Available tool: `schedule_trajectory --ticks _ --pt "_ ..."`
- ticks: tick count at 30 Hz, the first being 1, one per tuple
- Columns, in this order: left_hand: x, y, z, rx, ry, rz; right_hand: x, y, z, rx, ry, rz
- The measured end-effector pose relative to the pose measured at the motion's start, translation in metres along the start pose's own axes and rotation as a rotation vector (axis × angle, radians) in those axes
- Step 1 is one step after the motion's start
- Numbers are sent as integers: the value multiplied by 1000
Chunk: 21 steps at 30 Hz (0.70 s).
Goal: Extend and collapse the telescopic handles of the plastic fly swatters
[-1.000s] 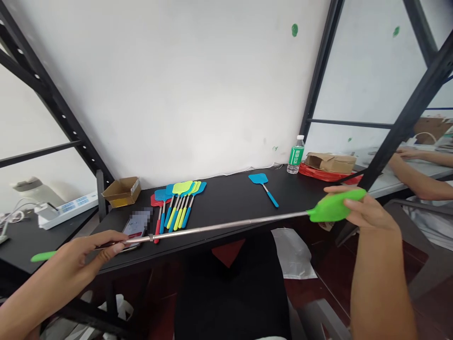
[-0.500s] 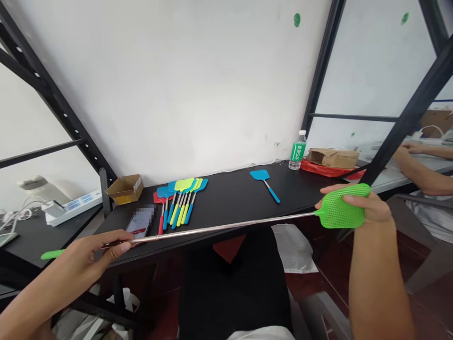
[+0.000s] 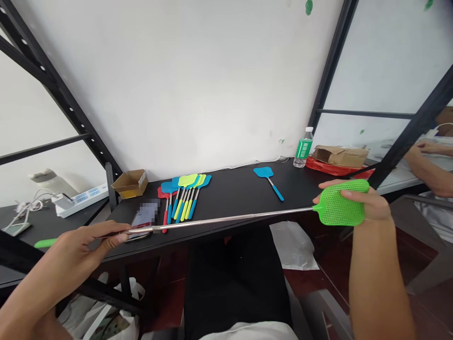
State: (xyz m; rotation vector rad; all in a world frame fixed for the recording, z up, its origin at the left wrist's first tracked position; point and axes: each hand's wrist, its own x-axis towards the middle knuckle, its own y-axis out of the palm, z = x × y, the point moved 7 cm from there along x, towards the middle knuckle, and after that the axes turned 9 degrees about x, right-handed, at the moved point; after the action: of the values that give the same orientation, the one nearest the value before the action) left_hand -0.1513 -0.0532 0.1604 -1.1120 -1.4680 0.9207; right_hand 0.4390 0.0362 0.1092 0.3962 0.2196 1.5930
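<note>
A green fly swatter (image 3: 343, 203) is held level above the near edge of a black table (image 3: 226, 198), its slim metal shaft (image 3: 226, 219) stretched L to R btwn two bare hands. By the left hand (image 3: 83, 245), the shaft is pinched btwn thumb & forefinger, w/ the green handle (image 3: 45, 243) jutting out past the knuckles to the L. By the right hand (image 3: 377, 205), the perforated head is gripped — thumb laid across its near face, other fingers tucked behind, tips seen past its far L edge.

A green label w/ white Chinese characters is borne by a clear bottle (image 3: 303, 148), far R; the lettering is too small to be read w/ certainty. The screen of a phone (image 3: 141, 221), just beyond the L fingertips, is pixelated & can't be read.

Red, blue & yellow-green swatters (image 3: 187, 181) are bunched L of center, handles pointed near; one blue swatter (image 3: 264, 172) is set apart, R of center. A torn cardboard box (image 3: 348, 157) is rested on red plastic (image 3: 325, 166), far R; a small carton (image 3: 129, 191) is placed far L.
</note>
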Motion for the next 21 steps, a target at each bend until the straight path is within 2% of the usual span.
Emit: schedule_trajectory --ticks 3,9,16,21 --pt "1 -2 0 15 24 -50 0 -3 4 4 -4 0" --pt "-6 -18 -6 45 147 -350 2 3 3 -4 35 17" --pt "-15 -28 -22 -31 245 -508 6 10 -1 39 4 2" --pt "-23 -36 -29 -80 256 -645 10 13 0 75 -6 7"
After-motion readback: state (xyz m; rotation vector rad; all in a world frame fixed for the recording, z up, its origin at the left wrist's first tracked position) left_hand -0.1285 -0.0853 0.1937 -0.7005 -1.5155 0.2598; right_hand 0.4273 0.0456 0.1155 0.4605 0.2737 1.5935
